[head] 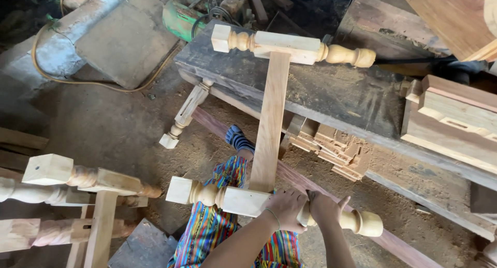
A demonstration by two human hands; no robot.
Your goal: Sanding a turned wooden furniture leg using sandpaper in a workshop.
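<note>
One head-worn camera looks steeply down from above, close over the person's hands. It faces forward across a dusty floor (114, 128) toward a dark workbench (331, 92).

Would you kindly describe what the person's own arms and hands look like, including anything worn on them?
Both forearms are bare, with no sleeves in view and no gloves. The left hand has a thin, light greenish band around its wrist. The right hand shows no band, ring or watch that can be made out. No markings are visible on either arm.
</note>
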